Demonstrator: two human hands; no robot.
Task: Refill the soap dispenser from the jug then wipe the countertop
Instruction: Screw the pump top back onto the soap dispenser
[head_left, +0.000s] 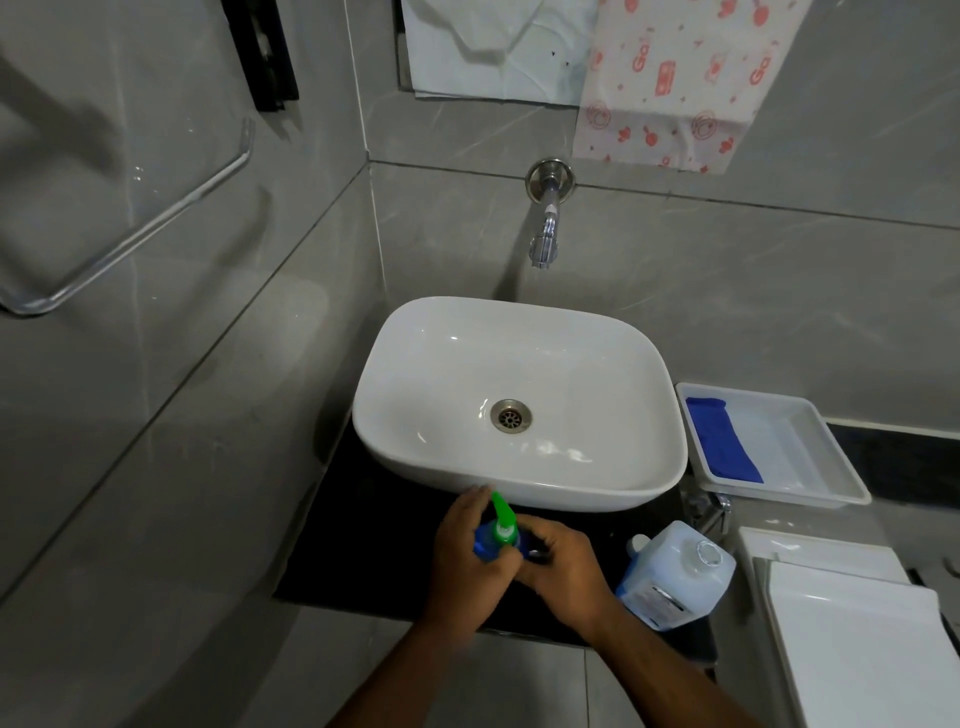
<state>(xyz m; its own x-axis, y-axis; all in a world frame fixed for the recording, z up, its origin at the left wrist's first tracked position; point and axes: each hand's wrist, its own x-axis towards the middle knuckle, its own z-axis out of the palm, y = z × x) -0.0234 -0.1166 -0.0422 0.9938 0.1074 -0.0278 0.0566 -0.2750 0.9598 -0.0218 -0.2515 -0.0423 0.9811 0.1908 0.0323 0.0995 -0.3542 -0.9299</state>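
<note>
Just before the basin's (519, 415) front rim, both hands (511, 564) grip the soap dispenser (501, 535), jug (675, 577) beside.

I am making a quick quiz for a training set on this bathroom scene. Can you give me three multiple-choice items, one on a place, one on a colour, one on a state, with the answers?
1. Where does the blue cloth lie?
A. In the sink
B. In the white tray
C. On the towel rail

2. What colour is the pump top of the soap dispenser?
A. Green
B. Red
C. Black

3. What is the state of the jug?
A. Held and tilted over the dispenser
B. Standing untouched on the countertop
C. Lying in the sink

Answers:
1 B: the cloth rests inside the white tray, right of the sink.
2 A: a bright green nozzle shows above the blue bottle.
3 B: both the left hand and the right hand are on the dispenser, not the jug.
</note>
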